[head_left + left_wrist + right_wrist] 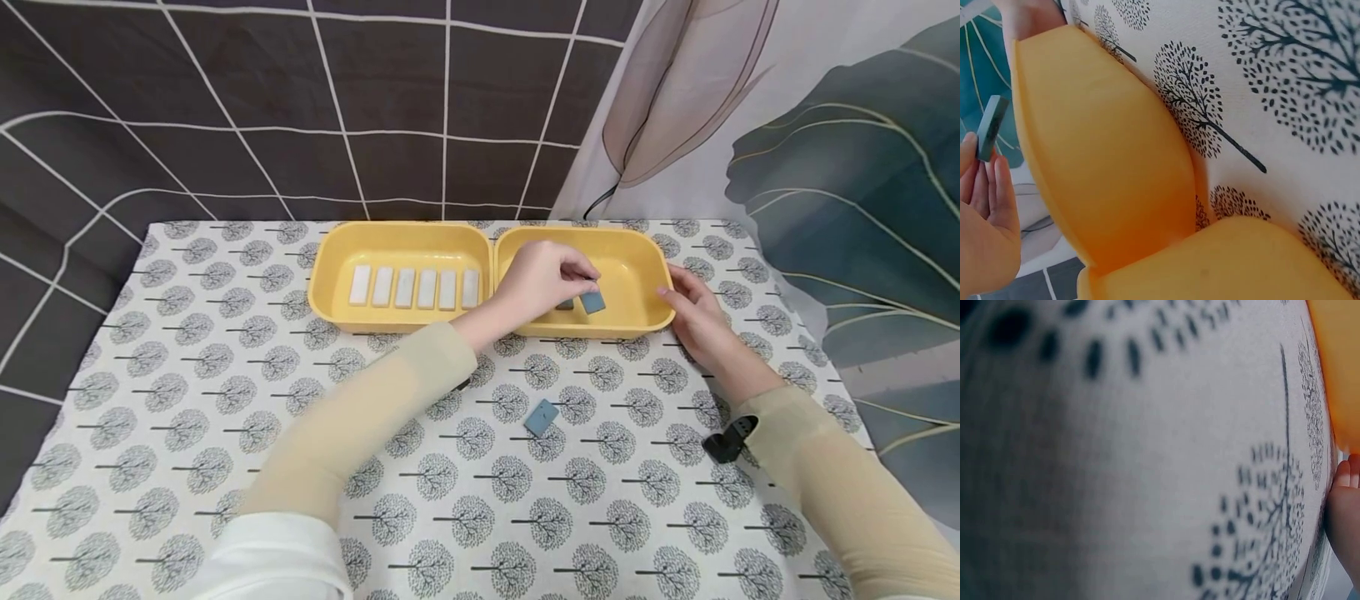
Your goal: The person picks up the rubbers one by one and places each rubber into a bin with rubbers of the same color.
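Note:
My left hand reaches over the right yellow container and pinches a small blue-grey rectangular tile between thumb and fingers. In the left wrist view the same tile is held edge-on above the container's wall. A darker tile lies in that container, partly hidden by the hand. At the container's right end, my right hand holds the wall, thumb over the rim and fingers along the outside. Another blue-grey tile lies on the tablecloth in front.
Joined side by side with the right one, the left yellow container holds a row of several white tiles. A tree-print cloth covers the table. Behind stand a dark gridded backdrop and a patterned curtain.

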`<state>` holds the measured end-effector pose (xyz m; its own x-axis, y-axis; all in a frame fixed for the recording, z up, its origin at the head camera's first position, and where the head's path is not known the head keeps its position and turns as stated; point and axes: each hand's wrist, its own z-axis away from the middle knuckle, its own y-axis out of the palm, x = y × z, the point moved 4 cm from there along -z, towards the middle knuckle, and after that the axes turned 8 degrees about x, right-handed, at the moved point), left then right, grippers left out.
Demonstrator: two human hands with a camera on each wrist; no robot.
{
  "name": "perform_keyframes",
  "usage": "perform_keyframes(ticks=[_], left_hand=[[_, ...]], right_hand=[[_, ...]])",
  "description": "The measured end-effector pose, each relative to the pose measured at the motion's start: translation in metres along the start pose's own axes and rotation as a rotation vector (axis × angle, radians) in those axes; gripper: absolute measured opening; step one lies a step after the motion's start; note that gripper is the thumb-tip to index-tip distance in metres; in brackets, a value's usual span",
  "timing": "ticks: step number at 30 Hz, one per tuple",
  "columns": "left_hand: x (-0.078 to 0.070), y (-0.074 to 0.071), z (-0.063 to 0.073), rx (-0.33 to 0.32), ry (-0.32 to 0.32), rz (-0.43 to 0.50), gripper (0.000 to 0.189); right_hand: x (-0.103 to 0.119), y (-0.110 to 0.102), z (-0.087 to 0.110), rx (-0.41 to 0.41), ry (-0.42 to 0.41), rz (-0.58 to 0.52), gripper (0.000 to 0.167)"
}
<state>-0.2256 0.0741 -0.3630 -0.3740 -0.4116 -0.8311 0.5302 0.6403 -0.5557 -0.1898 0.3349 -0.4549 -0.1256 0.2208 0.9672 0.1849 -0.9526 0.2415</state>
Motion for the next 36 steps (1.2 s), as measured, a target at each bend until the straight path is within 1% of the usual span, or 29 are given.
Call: perform_keyframes(ticks=[9, 13, 16, 19, 27, 33, 36], left_hand=[[0.01, 0.005, -0.016, -0.006, -0.011, 0.005, 0.017], [0.015, 0.008, -0.023, -0.001, -0.016, 0.025, 0.017], [0.02, 0.011, -0.026, 0.005, -0.014, 0.041, 0.017], [0.024, 0.014, -0.029, 0.009, -0.014, 0.032, 0.017], [0.034, 0.017, -0.039, -0.002, -0.029, 0.045, 0.016], [0.038, 0.02, -0.046, 0.021, -0.066, 0.018, 0.016], [0.038, 0.02, -0.049, 0.035, -0.077, -0.015, 0.016]], right_hand=[[0.0, 0.0, 0.001, -0.009, 0.007, 0.017, 0.038], [0.0, 0.0, 0.001, -0.013, 0.01, 0.025, 0.038], [0.0, 0.001, 0.001, -0.01, 0.012, 0.027, 0.039], [0.0, 0.002, 0.001, -0.009, 0.014, 0.032, 0.039], [0.0, 0.002, 0.001, -0.016, 0.017, 0.027, 0.039], [0.0, 0.001, 0.001, -0.02, 0.021, 0.03, 0.038], [0.0, 0.0, 0.001, -0.02, 0.02, 0.032, 0.038]])
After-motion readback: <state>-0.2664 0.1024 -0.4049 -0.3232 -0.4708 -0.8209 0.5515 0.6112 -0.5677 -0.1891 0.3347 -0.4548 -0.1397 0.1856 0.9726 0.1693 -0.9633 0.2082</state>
